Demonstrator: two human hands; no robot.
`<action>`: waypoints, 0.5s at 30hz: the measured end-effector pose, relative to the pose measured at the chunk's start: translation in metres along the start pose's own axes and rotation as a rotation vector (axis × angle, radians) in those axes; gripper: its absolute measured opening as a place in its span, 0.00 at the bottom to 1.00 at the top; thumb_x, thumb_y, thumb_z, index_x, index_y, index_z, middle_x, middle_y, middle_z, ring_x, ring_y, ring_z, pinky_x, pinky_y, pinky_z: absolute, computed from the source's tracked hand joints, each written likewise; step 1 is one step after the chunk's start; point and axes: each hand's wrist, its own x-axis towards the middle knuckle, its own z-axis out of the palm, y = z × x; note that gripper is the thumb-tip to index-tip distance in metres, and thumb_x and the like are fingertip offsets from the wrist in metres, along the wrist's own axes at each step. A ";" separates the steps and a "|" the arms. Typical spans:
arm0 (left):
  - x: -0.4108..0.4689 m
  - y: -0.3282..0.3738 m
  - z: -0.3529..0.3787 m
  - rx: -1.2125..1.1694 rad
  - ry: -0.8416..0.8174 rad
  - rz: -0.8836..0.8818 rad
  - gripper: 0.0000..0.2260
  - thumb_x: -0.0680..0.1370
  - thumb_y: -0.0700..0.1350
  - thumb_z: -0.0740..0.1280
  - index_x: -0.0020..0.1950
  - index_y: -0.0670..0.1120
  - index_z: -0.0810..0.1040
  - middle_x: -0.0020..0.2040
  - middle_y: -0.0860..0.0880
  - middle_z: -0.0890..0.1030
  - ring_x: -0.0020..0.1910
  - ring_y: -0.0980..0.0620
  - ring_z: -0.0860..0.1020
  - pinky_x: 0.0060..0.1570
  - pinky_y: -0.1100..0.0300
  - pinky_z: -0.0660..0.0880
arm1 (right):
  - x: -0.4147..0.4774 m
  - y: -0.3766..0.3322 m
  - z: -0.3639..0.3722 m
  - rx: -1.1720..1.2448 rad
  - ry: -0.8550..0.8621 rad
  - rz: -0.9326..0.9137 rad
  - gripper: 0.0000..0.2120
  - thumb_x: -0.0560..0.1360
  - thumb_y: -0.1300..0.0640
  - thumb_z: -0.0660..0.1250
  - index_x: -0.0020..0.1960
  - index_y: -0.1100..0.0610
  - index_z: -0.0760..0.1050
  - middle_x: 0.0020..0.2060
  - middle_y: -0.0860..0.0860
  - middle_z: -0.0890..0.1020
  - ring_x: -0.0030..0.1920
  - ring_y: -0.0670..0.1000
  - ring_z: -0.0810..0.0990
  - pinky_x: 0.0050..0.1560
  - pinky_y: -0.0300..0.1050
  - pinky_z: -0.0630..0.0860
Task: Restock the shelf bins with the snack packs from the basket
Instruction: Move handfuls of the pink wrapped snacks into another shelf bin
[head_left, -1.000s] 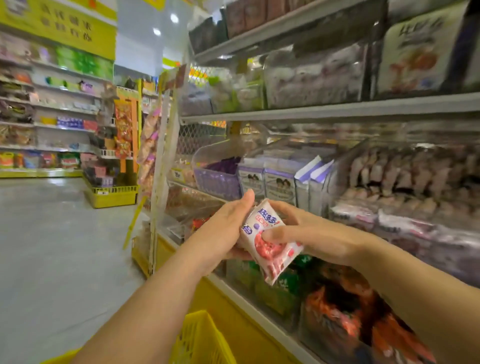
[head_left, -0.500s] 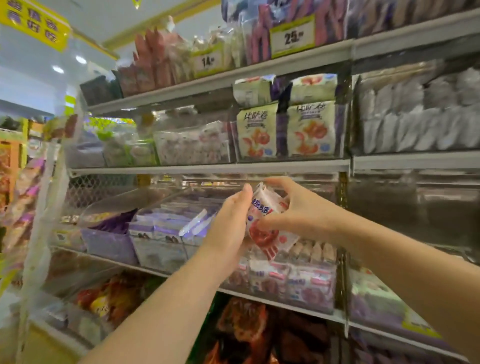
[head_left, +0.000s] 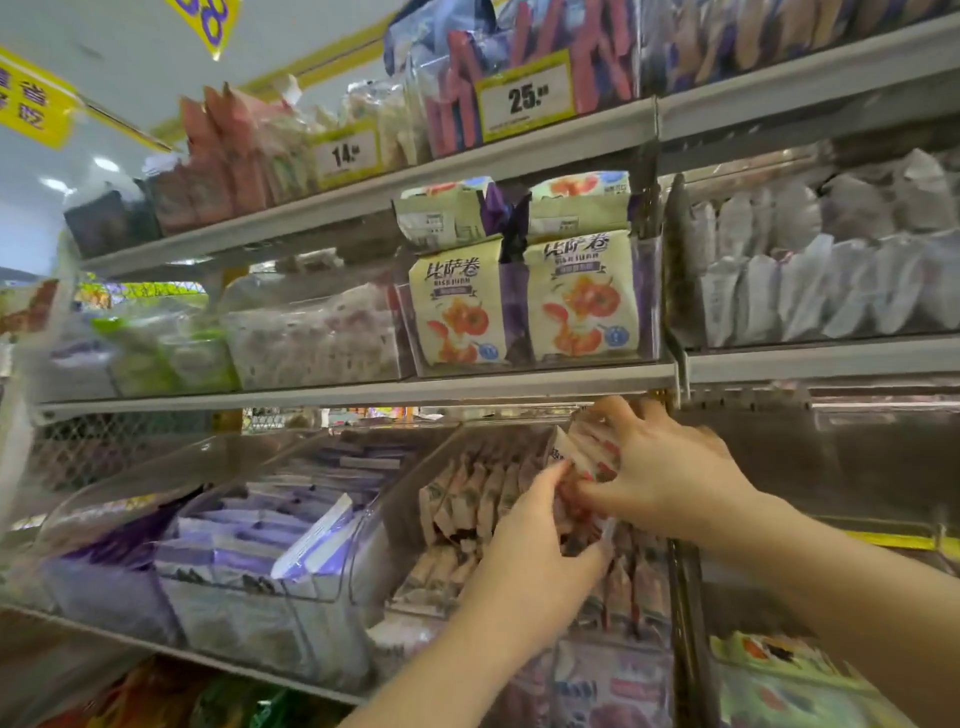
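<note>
Left hand (head_left: 535, 551) and right hand (head_left: 670, 478) both pinch the snack pack (head_left: 574, 454) between fingertips, looks light and crinkly, so grab sealed edges.

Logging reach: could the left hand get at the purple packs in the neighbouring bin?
Probably yes: the purple packs sit in an open-topped bin beside the left hand, nothing between, though it holds the snack pack.
</note>
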 end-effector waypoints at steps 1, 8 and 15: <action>0.006 -0.003 0.000 0.001 -0.011 -0.008 0.34 0.74 0.52 0.70 0.75 0.62 0.56 0.59 0.66 0.75 0.57 0.67 0.75 0.51 0.71 0.72 | 0.002 0.003 0.000 -0.006 -0.017 -0.020 0.36 0.65 0.29 0.58 0.68 0.42 0.56 0.63 0.51 0.69 0.59 0.56 0.74 0.61 0.55 0.68; 0.034 -0.015 0.005 0.748 0.094 0.110 0.35 0.74 0.60 0.66 0.76 0.59 0.51 0.60 0.45 0.77 0.63 0.43 0.72 0.62 0.49 0.65 | 0.005 0.023 -0.007 -0.112 -0.199 -0.196 0.40 0.65 0.34 0.61 0.74 0.42 0.55 0.70 0.48 0.66 0.68 0.51 0.67 0.69 0.56 0.61; 0.062 -0.021 -0.009 1.102 -0.049 0.363 0.23 0.77 0.55 0.63 0.72 0.55 0.67 0.66 0.50 0.71 0.66 0.44 0.61 0.64 0.48 0.59 | 0.027 0.017 -0.010 -0.112 -0.369 -0.174 0.18 0.68 0.49 0.69 0.58 0.49 0.77 0.52 0.51 0.80 0.52 0.53 0.79 0.52 0.50 0.80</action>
